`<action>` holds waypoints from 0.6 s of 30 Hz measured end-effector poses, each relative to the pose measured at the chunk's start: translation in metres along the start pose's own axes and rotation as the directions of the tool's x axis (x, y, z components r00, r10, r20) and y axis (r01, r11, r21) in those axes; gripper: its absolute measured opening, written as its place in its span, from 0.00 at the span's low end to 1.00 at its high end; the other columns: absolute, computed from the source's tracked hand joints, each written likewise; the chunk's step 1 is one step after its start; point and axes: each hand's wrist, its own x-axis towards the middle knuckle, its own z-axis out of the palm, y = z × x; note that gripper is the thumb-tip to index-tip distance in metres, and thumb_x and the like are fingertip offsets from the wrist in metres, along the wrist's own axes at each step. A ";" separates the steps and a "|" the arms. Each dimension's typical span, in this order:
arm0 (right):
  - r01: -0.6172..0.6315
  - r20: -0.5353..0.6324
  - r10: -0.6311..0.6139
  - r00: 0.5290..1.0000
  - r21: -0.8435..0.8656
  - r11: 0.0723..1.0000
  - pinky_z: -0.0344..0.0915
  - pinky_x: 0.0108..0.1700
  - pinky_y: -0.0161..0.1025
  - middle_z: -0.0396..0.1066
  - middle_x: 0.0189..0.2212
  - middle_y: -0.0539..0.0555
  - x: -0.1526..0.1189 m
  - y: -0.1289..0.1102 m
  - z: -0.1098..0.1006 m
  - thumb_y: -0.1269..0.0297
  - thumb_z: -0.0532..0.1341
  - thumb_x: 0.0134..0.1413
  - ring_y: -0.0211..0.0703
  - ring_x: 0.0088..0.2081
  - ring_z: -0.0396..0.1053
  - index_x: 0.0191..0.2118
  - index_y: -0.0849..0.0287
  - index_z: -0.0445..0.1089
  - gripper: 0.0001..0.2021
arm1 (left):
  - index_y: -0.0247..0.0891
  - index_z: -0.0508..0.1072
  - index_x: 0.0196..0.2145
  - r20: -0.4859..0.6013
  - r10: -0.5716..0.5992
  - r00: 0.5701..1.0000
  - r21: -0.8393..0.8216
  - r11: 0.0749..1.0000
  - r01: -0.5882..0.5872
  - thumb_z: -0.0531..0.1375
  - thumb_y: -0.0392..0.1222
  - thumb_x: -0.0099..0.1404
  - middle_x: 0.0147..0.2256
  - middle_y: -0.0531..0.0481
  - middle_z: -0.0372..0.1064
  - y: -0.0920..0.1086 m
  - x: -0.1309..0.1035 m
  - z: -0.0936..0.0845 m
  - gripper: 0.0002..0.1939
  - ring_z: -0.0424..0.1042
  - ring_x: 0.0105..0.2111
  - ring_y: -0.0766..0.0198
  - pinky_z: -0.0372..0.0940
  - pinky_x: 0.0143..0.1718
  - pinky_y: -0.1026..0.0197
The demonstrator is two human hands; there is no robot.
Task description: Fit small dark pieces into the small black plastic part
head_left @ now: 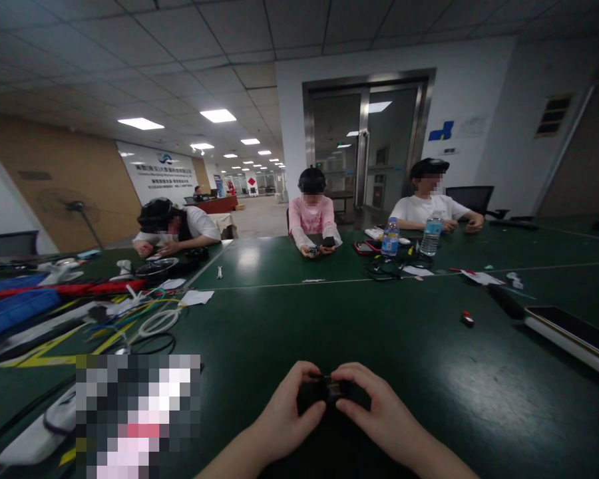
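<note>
Pinching a small dark object (333, 388), left hand (295, 412) and right hand (368, 411) have bare green tabletop (259, 332) around them.

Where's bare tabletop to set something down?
Bare: green tabletop between left hand and white paper, and between right hand and small red-and-white item. Crowded: left side with cables and blue bin; far side around bottles.

Small dark object (334, 389), compact, with a brownish-gold patch near its middle; fine detail too dim to resolve. Position: between the fingertips of the left hand (290, 414) and right hand (383, 411), at the near side of the green table (259, 329). Contact with the tabletop: indeterminable.
</note>
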 end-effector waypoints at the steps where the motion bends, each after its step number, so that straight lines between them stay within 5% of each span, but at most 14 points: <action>1: -0.002 0.001 0.002 1.000 -0.001 1.000 0.61 0.51 0.43 0.68 0.43 0.53 0.000 0.000 0.000 0.70 0.60 0.49 0.45 0.47 0.65 0.43 0.53 0.68 0.13 | 0.39 0.59 0.49 0.008 -0.020 1.000 -0.003 1.000 0.020 0.57 0.33 0.57 0.46 0.44 0.63 0.000 0.000 0.000 0.21 0.64 0.47 0.57 0.58 0.51 0.54; 5: -0.018 0.004 0.018 1.000 -0.013 1.000 0.60 0.53 0.45 0.67 0.45 0.53 0.000 0.001 -0.001 0.69 0.59 0.50 0.46 0.49 0.64 0.43 0.52 0.68 0.13 | 0.39 0.56 0.54 0.058 -0.120 0.991 -0.003 0.993 0.121 0.61 0.37 0.55 0.51 0.42 0.61 0.000 0.001 0.000 0.30 0.61 0.51 0.53 0.55 0.54 0.50; 11: -0.015 0.019 0.015 1.000 -0.023 1.000 0.62 0.52 0.44 0.69 0.43 0.53 -0.001 -0.001 -0.001 0.69 0.60 0.50 0.45 0.47 0.65 0.43 0.53 0.68 0.13 | 0.38 0.62 0.47 0.088 -0.099 0.991 -0.089 0.990 0.107 0.60 0.38 0.58 0.43 0.46 0.66 -0.001 0.004 -0.002 0.18 0.67 0.44 0.58 0.61 0.47 0.55; 18: -0.133 0.050 0.130 0.990 0.073 0.988 0.60 0.55 0.46 0.68 0.49 0.54 -0.001 0.003 -0.001 0.64 0.61 0.50 0.47 0.51 0.64 0.50 0.54 0.65 0.19 | 0.38 0.62 0.46 0.081 -0.094 0.992 -0.143 0.984 0.105 0.59 0.38 0.60 0.41 0.48 0.66 -0.001 0.004 -0.002 0.17 0.67 0.42 0.60 0.62 0.45 0.57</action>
